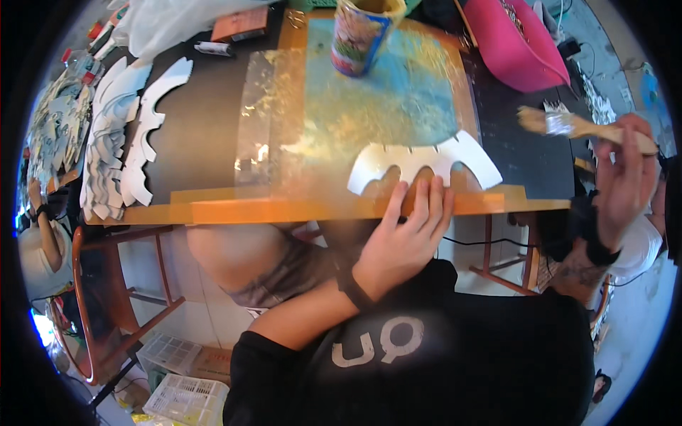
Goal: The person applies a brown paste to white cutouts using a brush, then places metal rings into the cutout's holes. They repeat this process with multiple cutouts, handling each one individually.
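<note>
At the top centre of the frame, an upright tub (359, 39) with a printed, colourful wall stands near the far side of your work area, its rim coated yellowish; you cannot make out how full it is. In the upper right, a glossy pink bin (508, 50) holds a loose heap of small things too fine to tell, and white lattice-sided plastic baskets (188, 397) sit at the lower left. Your white piece (412, 161) lies right of centre, near the desk's (199, 128) front edge: smooth, curved, with short slits above and rounded cut-outs below. Your left hand (408, 241) rests its slightly spread fingers on its lower edge. At the right, your right hand (625, 174) pinches the wooden handle of a brush (586, 127), its bristles pointing left. A worn blue-green mat (383, 106) bears yellowish smears, and similar scalloped white pieces (106, 142) overlap at the left.
</note>
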Available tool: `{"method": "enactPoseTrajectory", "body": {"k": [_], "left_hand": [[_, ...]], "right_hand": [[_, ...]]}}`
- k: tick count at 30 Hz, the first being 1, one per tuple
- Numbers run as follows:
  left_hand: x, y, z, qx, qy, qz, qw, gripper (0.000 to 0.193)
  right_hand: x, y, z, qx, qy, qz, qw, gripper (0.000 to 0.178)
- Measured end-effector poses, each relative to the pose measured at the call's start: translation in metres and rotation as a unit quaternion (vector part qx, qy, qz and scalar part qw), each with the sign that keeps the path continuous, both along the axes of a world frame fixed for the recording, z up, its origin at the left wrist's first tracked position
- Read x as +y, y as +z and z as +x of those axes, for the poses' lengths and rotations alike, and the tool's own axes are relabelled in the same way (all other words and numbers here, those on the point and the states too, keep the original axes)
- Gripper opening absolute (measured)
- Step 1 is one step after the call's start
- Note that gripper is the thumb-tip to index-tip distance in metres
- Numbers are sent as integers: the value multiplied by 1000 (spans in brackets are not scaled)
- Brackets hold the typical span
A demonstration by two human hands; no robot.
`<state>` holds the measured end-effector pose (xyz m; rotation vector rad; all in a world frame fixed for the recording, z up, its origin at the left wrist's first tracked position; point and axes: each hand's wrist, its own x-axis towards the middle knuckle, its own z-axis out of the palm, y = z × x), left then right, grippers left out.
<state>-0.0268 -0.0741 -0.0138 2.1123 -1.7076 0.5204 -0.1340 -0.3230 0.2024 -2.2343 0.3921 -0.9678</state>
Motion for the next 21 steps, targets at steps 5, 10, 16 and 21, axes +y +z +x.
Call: {"method": "enactPoseTrajectory", "body": {"k": [5,10,16,21], "left_hand": [[1,1,-2,11,12,9,1000,52],[-1,2,-4,23,17,10,1000,52],[0,3,-4,19,22,19,999,51],[-3,1,-4,-4,26,25,999,49]], "right_hand": [[54,-76,19,39,8,78,996,17],[62,-105,37,47,45,148,987,13],[45,-101,33,88,-25,-17,996,7],[62,-96,34,-29,-33,39,998,6]]}}
